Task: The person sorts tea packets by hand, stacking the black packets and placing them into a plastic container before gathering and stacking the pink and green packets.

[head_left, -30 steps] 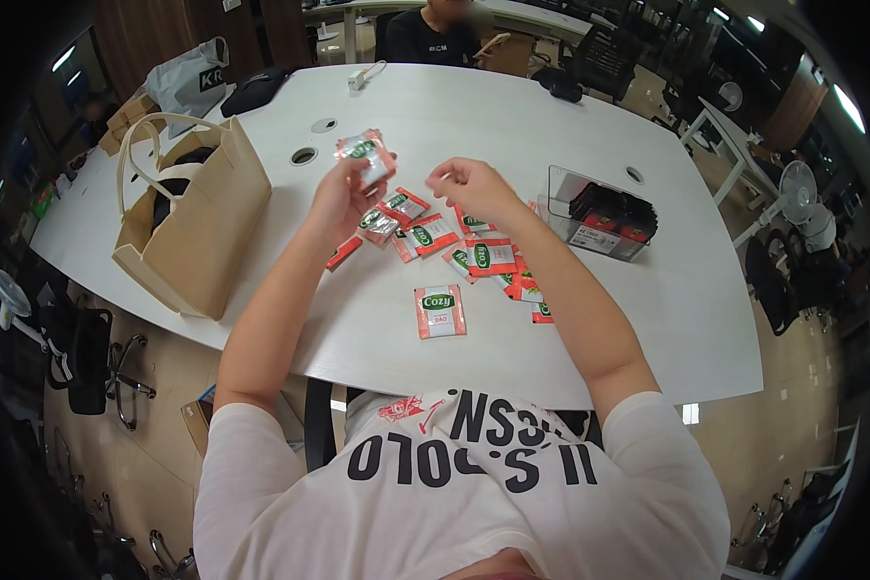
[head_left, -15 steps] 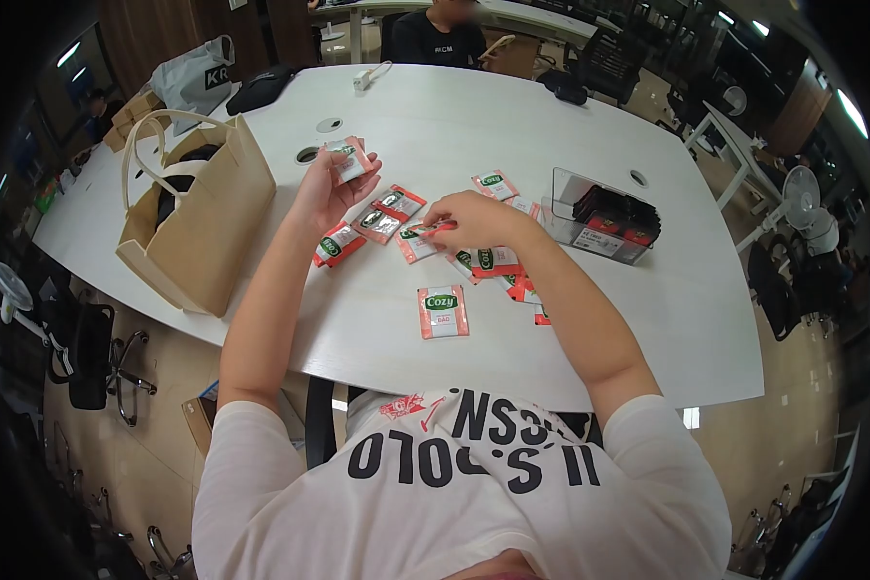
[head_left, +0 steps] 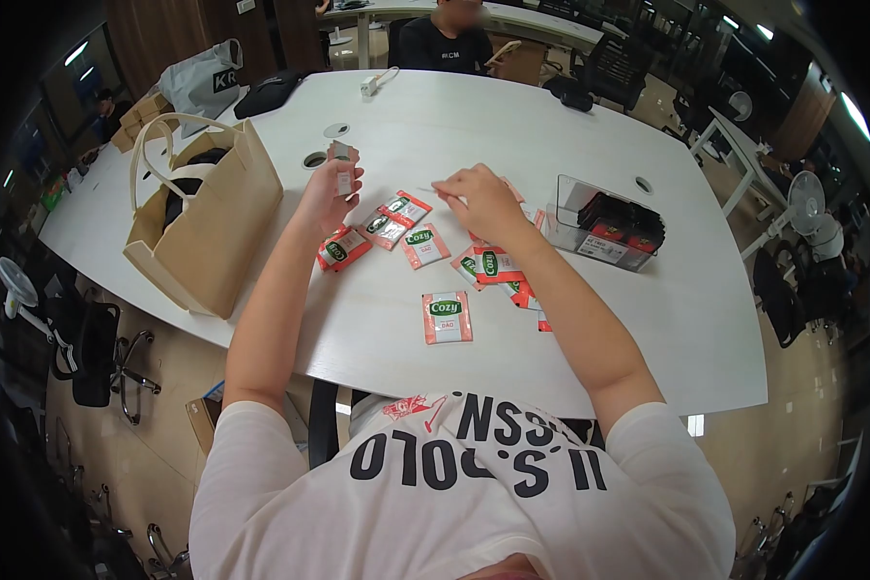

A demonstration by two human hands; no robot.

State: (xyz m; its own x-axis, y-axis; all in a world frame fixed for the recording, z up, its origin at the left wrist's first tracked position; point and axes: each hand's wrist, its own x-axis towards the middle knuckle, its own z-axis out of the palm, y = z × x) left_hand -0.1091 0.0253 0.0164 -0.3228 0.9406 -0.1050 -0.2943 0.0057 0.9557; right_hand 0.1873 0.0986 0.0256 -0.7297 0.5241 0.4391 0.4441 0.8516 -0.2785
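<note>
- While the left hand grips a small stack of packets upright between thumb and fingers, raised over the left side of the white table, the right hand is above the middle with its fingers bent inward.
- At the right hand's fingertips is a thin pale edge; it is too small to tell whether this is a packet.
- On the table at the near middle, a single packet lies flat and apart from the rest, with "Cozy" on a green label.
- Farther back, a middle packet lies between the other groups.
- To its left are an overlapping pair, red and silver, and the red-edged packets just below the left hand.
- To its right, a loose pile of overlapping packets is partly hidden by the right forearm.
- Right of the pile, a clear box holds a row of dark packets.
- Along the left side of the table is a beige bag, with a grey bag and a black pouch beyond it.
- Across the far edge, a person in a black top sits near a white plug with a cable.
</note>
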